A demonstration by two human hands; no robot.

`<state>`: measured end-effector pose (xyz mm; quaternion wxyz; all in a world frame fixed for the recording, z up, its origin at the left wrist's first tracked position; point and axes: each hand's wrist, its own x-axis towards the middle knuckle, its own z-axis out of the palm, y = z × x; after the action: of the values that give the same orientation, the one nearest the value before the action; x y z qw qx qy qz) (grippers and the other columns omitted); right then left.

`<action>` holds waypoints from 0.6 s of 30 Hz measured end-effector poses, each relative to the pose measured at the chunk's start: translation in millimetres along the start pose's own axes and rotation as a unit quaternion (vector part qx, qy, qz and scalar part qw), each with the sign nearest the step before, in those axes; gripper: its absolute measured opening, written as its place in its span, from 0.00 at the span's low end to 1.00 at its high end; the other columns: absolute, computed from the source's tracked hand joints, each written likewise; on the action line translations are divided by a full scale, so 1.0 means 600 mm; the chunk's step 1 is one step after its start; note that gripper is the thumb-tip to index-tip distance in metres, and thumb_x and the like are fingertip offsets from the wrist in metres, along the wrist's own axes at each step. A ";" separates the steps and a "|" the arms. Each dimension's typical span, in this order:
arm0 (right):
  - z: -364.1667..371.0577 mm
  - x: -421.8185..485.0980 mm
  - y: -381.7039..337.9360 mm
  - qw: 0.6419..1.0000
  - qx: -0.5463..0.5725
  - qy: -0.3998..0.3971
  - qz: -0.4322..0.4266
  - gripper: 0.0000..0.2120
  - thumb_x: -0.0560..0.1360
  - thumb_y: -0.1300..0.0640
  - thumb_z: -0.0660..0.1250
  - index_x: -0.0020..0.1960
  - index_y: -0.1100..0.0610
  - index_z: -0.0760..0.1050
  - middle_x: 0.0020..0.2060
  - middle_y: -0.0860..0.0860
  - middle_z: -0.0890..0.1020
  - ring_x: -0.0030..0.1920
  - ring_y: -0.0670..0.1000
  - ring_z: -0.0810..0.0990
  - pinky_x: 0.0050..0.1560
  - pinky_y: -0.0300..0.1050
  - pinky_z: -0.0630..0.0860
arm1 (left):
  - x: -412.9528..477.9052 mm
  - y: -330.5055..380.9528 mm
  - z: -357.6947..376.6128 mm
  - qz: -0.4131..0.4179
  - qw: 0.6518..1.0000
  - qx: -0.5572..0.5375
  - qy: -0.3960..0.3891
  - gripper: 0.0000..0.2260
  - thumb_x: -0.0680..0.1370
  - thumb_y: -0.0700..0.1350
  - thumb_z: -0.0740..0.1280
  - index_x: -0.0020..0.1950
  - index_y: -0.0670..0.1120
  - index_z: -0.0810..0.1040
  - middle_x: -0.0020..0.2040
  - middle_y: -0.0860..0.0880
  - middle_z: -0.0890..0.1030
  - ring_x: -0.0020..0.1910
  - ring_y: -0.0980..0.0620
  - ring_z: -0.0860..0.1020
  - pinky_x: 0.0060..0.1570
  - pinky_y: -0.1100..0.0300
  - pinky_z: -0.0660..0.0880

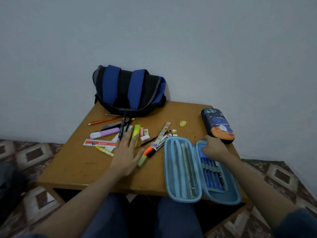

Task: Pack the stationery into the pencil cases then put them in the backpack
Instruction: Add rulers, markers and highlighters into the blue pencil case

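Note:
An open light-blue pencil case [173, 169] lies at the table's front right, with pencils and blue pens inside. My right hand [213, 148] curls over the far end of its right half. My left hand [126, 155] is flat with straight fingers over the loose stationery, its fingertips at a yellow-green highlighter [136, 133] and a black pen [122, 126]. A purple highlighter [104, 133], red-white ruler [99, 143], erasers [145, 134], markers [155, 149] and pencils lie scattered. A shut dark-blue dinosaur pencil case [218, 124] sits far right. The blue-black backpack [128, 90] stands at the back.
The small brown wooden table [77, 165] stands against a pale wall. A yellow sharpener [182, 124] lies alone near the back right. Patterned carpet [34, 155] covers the floor on both sides. My knees are under the front edge.

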<state>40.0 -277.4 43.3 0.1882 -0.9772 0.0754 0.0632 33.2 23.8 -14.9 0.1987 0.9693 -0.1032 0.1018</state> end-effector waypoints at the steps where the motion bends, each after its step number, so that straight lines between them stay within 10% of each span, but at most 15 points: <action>1: 0.002 0.002 -0.014 1.000 0.006 0.004 -0.010 0.20 0.76 0.60 0.62 0.68 0.60 0.67 0.46 0.57 0.77 0.39 0.54 0.77 0.37 0.47 0.75 | 0.002 -0.030 -0.011 -0.030 0.999 0.005 0.019 0.28 0.80 0.59 0.53 0.77 0.49 0.54 0.78 0.46 0.48 0.77 0.48 0.47 0.75 0.50 0.44; 4: 0.015 0.008 -0.064 0.999 0.020 0.030 -0.039 0.17 0.76 0.60 0.63 0.64 0.59 0.73 0.50 0.58 0.81 0.49 0.57 0.79 0.50 0.50 0.77 | -0.005 -0.108 -0.032 -0.110 0.993 0.021 0.044 0.29 0.80 0.58 0.54 0.76 0.46 0.55 0.78 0.44 0.48 0.77 0.45 0.48 0.74 0.48 0.45; 10: 0.053 0.016 -0.182 0.987 0.052 0.054 -0.141 0.10 0.75 0.60 0.64 0.54 0.59 0.80 0.37 0.53 0.80 0.35 0.50 0.76 0.37 0.42 0.72 | -0.050 -0.172 -0.023 -0.249 0.966 0.003 0.065 0.33 0.80 0.59 0.51 0.77 0.40 0.48 0.78 0.43 0.46 0.77 0.47 0.46 0.75 0.51 0.42; 18: 0.137 0.025 -0.331 0.961 0.027 0.005 -0.276 0.09 0.76 0.60 0.64 0.51 0.59 0.82 0.48 0.54 0.83 0.50 0.53 0.79 0.64 0.48 0.71 | -0.046 -0.170 -0.019 -0.275 0.959 -0.004 0.074 0.32 0.81 0.59 0.48 0.77 0.39 0.45 0.78 0.43 0.45 0.77 0.48 0.45 0.75 0.54 0.41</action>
<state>80.6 -66.0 36.6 0.2247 -0.9548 -0.1944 0.0022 29.4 124.8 -48.7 0.2299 0.9493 0.1815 0.1143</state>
